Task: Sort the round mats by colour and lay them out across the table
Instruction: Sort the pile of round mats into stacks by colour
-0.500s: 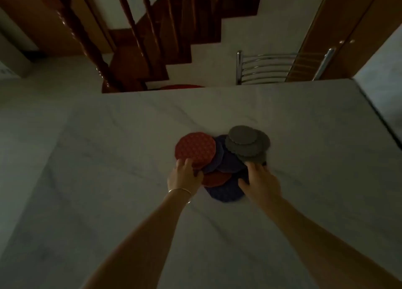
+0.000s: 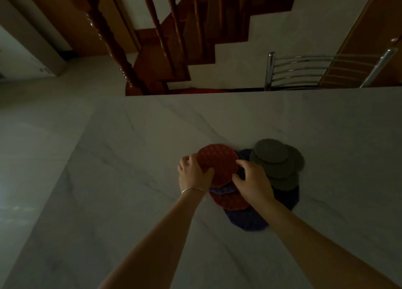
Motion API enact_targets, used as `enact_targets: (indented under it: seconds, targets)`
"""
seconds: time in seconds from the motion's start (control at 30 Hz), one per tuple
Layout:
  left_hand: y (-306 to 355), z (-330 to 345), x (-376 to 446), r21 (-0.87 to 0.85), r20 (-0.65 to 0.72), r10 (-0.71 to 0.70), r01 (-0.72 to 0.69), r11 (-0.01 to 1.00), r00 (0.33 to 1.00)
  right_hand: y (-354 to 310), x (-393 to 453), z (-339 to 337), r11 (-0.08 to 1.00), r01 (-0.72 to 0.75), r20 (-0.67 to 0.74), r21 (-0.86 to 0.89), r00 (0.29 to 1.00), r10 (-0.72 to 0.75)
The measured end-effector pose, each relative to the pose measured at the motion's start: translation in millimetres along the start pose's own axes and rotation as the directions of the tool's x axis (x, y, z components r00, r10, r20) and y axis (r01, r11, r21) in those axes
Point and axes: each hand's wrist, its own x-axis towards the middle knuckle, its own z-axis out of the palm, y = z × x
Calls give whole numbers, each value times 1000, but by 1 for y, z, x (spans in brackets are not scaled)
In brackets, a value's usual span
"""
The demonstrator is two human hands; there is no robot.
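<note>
A pale marble-veined table carries one overlapping heap of round mats. Blue mats lie lowest at the near side, red mats overlap them, and grey mats fan out to the right.

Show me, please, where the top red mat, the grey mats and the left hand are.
top red mat (image 2: 219,161), head view, on its bare centre.
grey mats (image 2: 276,160), head view, on the stack's upper mats.
left hand (image 2: 192,174), head view, on its back.

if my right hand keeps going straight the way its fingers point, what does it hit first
Probably the upper red mat: the right hand points up-left, fingertips already at that mat's right edge. Depth is hard to judge in this dim view.
</note>
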Motion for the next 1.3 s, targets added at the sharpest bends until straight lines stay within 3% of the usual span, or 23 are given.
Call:
enact_targets:
  seconds: [0.13,0.2,0.37,0.43,0.5,0.67,0.77,0.9,1.1,1.3]
  targets:
    - [3,-2,17,-194,2,-130,128,973,991,-12,18,4,952,-199,47,234,980,193]
    - [3,-5,23,-380,46,-219,220,899,975,-14,25,4,907,-275,60,319,961,271]
    - [7,-18,34,-737,251,-383,432,520,889,-20,40,0,772,-401,81,494,905,418]
    - [7,-29,32,-799,418,-380,533,279,825,-23,45,0,727,-409,89,552,895,436]
    - [1,-37,29,-772,561,-339,626,116,755,-27,48,3,704,-408,91,582,892,442]
    - [-18,-37,22,-735,672,-248,669,-109,698,-31,50,9,834,-381,-3,399,909,417]
    - [-18,-34,22,-718,689,-221,692,-76,691,-25,51,11,862,-365,-29,351,916,400]
    - [-17,-29,23,-684,717,-159,729,26,679,-19,52,8,804,-386,-15,452,898,439]
    - [-21,-26,22,-677,731,-108,736,4,674,-12,52,3,737,-398,9,547,883,470]
    - [-29,-28,17,-672,731,-53,732,115,680,-15,51,1,732,-371,42,571,904,426]
